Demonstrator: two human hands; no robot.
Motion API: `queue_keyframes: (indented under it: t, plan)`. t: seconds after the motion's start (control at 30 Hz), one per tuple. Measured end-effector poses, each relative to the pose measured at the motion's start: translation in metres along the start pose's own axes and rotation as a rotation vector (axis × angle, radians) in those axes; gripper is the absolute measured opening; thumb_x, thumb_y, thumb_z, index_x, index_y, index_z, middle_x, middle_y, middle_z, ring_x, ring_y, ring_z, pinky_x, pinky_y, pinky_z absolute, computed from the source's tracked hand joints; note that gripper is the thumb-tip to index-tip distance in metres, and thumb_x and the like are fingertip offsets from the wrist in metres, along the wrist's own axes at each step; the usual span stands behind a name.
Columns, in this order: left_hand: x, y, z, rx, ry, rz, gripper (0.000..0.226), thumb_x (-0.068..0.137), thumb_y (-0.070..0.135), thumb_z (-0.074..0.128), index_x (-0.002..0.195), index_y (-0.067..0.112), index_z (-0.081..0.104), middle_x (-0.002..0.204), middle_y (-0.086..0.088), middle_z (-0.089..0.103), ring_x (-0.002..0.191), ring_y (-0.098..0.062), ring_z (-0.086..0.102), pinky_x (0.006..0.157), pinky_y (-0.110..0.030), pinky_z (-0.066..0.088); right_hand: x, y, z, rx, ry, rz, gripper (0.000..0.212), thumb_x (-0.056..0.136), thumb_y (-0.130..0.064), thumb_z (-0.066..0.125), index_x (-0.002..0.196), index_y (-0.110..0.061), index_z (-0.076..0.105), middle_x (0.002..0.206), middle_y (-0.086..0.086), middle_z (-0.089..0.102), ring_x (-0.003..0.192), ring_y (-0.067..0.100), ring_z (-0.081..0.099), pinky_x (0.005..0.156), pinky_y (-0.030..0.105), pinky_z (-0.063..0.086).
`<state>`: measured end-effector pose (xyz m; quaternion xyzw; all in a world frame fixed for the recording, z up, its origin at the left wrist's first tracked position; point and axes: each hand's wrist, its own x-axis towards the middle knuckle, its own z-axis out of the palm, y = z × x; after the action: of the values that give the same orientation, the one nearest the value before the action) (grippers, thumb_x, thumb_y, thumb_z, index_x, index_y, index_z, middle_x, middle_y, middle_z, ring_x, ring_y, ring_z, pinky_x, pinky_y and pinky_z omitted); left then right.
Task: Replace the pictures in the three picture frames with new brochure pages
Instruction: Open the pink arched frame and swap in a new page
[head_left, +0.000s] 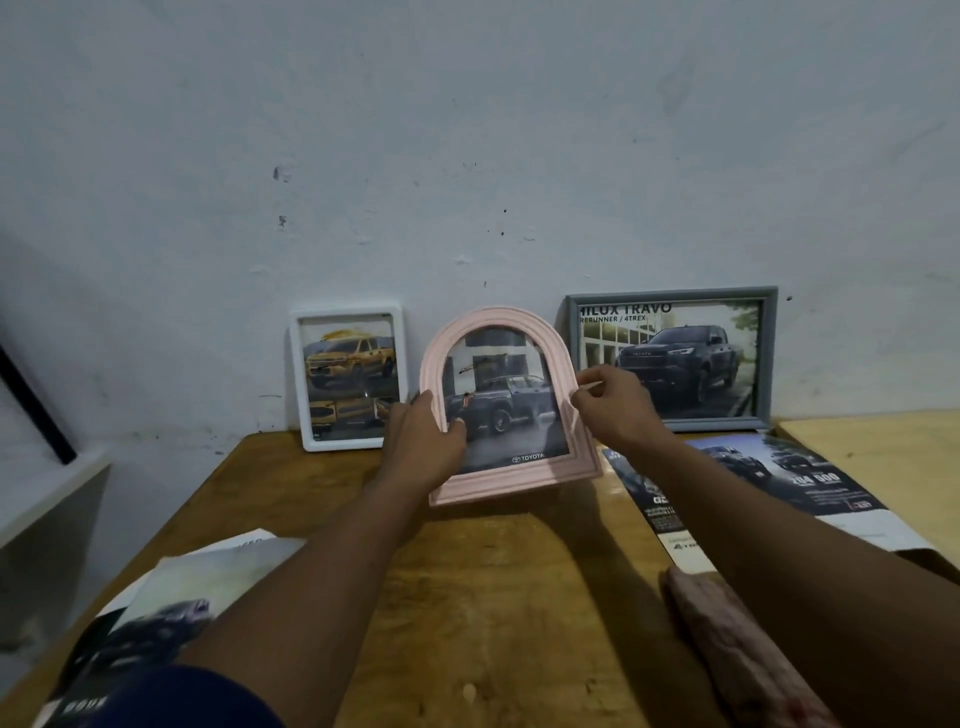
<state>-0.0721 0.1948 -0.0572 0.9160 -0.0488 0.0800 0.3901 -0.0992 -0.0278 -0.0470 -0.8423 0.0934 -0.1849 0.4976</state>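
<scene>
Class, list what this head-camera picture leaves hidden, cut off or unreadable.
Pink arched frame: its back faces away from the head camera.
White frame: lower right corner behind the left hand.
Brochure page on the right: small print blurred, part under the right forearm.
Brochures bottom left: cut by the edge and the left sleeve.

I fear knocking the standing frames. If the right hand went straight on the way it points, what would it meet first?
The right hand points up-left, so first the pink arched frame, whose right edge its fingers pinch. Beyond it probably wall, not the grey frame; depth is unclear.
</scene>
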Motion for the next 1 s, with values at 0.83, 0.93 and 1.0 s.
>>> queue_keyframes:
  t: [0.83, 0.93, 1.0]
  plan:
    - [-0.038, 0.012, -0.060, -0.528, -0.251, -0.134, 0.051, 0.104, 0.057, 0.033, 0.127, 0.018, 0.056, 0.111, -0.008, 0.067, 0.097, -0.028, 0.066, 0.087, -0.045, 0.056, -0.079, -0.110, 0.003, -0.041, -0.274, -0.164, 0.022, 0.097, -0.021, 0.061, 0.109, -0.006, 0.069, 0.094, 0.013, 0.069, 0.071, 0.022, 0.072, 0.056, 0.029, 0.059]
    - [-0.031, 0.005, -0.081, -0.465, -0.235, -0.150, 0.058, 0.095, 0.063, 0.051, 0.124, 0.014, 0.064, 0.112, -0.007, 0.069, 0.096, -0.026, 0.067, 0.085, -0.041, 0.056, -0.076, -0.099, 0.018, -0.111, -0.280, -0.183, 0.021, 0.097, -0.025, 0.061, 0.109, -0.010, 0.069, 0.095, 0.006, 0.068, 0.079, 0.022, 0.070, 0.060, 0.030, 0.059]
    - [-0.030, -0.007, -0.083, -0.343, -0.228, -0.150, 0.055, 0.092, 0.060, 0.059, 0.119, 0.013, 0.068, 0.113, -0.008, 0.069, 0.099, -0.027, 0.068, 0.096, -0.046, 0.054, -0.074, -0.083, 0.024, -0.171, -0.253, -0.174, 0.021, 0.095, -0.028, 0.063, 0.106, -0.012, 0.070, 0.100, 0.004, 0.069, 0.084, 0.019, 0.066, 0.068, 0.033, 0.058]
